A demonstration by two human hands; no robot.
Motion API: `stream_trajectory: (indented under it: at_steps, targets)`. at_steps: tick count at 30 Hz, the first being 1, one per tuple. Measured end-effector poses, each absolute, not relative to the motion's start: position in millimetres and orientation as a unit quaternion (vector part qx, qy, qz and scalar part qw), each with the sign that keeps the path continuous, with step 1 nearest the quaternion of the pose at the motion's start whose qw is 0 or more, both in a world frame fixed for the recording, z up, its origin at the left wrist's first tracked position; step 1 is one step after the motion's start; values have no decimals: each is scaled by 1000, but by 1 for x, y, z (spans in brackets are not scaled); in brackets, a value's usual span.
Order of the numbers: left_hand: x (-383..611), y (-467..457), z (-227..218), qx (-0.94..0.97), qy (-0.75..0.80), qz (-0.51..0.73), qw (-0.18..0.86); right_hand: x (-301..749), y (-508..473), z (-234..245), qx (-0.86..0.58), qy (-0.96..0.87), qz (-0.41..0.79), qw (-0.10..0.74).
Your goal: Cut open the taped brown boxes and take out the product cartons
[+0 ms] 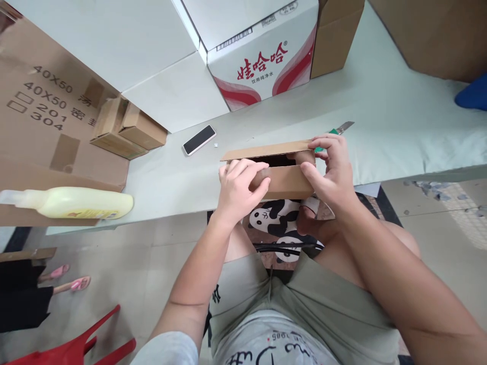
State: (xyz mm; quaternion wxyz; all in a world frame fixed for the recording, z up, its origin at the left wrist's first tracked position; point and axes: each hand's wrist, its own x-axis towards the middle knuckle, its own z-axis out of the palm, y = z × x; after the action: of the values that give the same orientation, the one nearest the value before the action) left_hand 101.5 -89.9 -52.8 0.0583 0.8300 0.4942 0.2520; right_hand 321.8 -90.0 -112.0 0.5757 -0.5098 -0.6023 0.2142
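Note:
A small brown cardboard box point(291, 183) sits at the table's front edge with its top partly open and a dark gap between its flaps. My left hand point(243, 185) is closed on the box's left end, fingers over the flap. My right hand point(333, 170) grips the right end, thumb on the near side and fingertips on the far long flap point(270, 149). What lies inside the box is too dark to make out. Just behind my right hand is a green utility knife point(344, 128), blade out, its handle partly hidden by the fingers.
A phone-like black-screened device point(200, 140) lies behind the box. White and red water cartons point(266, 66) and two small brown boxes point(142, 126) line the back. A pale yellow bottle point(83, 203) lies at left. A red chair point(83, 344) and another person's feet point(72, 281) show below left.

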Motion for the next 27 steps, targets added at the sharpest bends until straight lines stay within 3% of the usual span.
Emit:
stream_trajectory:
  at_steps: [7, 16, 27]
  targets:
    - [92, -72, -39, 820, 480, 309, 52, 323, -91, -112, -511, -617, 200, 564]
    - [96, -19, -4, 860, 455, 161, 164, 322, -90, -115, -510, -616, 197, 568]
    - [98, -17, -6, 855, 448, 152, 211, 323, -88, -115, -513, -608, 211, 568]
